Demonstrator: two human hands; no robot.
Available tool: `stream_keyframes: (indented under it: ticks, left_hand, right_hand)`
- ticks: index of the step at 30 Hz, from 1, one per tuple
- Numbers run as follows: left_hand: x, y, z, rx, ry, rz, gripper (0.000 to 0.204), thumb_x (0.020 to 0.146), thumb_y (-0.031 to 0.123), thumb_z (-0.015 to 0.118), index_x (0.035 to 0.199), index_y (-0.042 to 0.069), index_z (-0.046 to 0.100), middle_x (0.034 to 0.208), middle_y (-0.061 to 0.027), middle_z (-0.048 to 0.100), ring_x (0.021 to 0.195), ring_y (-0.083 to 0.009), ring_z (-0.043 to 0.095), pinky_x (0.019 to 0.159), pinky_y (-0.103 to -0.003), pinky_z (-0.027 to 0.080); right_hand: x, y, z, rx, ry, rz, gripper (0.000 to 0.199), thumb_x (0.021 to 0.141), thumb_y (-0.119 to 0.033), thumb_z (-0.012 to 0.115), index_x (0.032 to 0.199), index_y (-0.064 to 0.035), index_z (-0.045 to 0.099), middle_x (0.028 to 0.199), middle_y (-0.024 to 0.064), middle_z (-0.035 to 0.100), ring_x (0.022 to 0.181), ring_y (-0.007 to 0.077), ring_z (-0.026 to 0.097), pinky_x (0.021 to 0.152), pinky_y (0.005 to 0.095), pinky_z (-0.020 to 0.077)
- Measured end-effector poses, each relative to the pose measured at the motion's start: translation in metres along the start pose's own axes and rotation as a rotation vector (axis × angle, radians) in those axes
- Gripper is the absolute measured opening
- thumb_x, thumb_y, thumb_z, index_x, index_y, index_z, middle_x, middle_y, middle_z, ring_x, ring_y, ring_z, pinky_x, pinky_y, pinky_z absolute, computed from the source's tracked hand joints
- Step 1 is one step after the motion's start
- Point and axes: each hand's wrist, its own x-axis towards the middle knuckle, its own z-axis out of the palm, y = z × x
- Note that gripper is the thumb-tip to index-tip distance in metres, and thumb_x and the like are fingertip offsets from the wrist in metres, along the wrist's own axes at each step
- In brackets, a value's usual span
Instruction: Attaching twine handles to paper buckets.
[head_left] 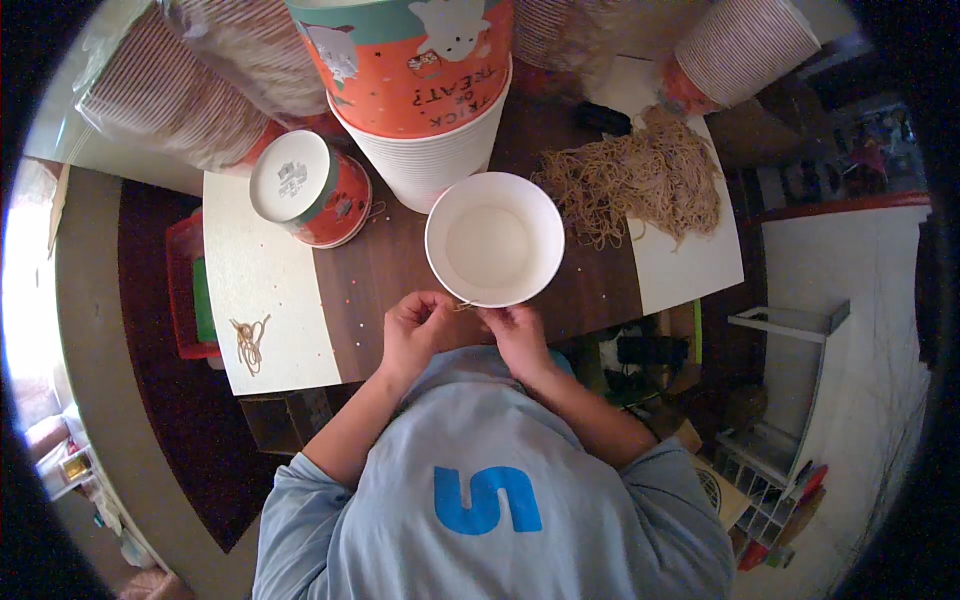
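Note:
Near the table's front edge stands a white-lined paper bucket (495, 240), its open mouth facing up. At its near rim a short tan cord (464, 305) stretches between my hands. My left hand (413, 328) is closed in a pinch on the cord. My right hand (518, 333) is also closed, fingertips pinched at the rim beside the cord. Whether the cord runs through the bucket's wall is too small to tell. Behind the bucket rises a tall stack of orange paper buckets (410, 60), and to its left an upside-down orange bucket (330, 200) rests on the table.
A tangled heap of tan cords (650, 180) covers the table's right rear, with a black object (602, 118) beside it. A few loose cords (250, 345) lie at the left. Bagged bucket stacks (170, 110) line the back left; another bucket stack (745, 50) leans back right.

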Motion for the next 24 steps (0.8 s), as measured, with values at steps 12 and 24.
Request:
stream_keyframes:
  ticks: [12, 24]
  left_hand:
    - [-0.002, 0.0, 0.001, -0.143, -0.056, -0.078, 0.01, 0.087, 0.01, 0.059, 0.089, 0.0, 0.061, 0.08, -0.0006, 0.062, 0.072, -0.006, 0.056, 0.065, -0.02, 0.047]
    - [-0.002, 0.001, 0.0, -0.038, -0.062, -0.078, 0.006, 0.087, 0.004, 0.056, 0.09, 0.001, 0.061, 0.086, -0.0022, 0.064, 0.079, -0.0091, 0.058, 0.073, -0.023, 0.047]
  right_hand:
    - [-0.006, -0.01, 0.002, 0.56, -0.269, 0.382, 0.023, 0.086, -0.026, 0.058, 0.102, -0.0103, 0.063, 0.094, -0.0014, 0.063, 0.085, 0.011, 0.057, 0.075, 0.0245, 0.042]
    - [-0.001, 0.003, 0.001, 0.516, -0.191, 0.282, 0.024, 0.085, -0.021, 0.057, 0.103, -0.0061, 0.062, 0.096, 0.0021, 0.064, 0.086, 0.0135, 0.058, 0.077, 0.0274, 0.0437]
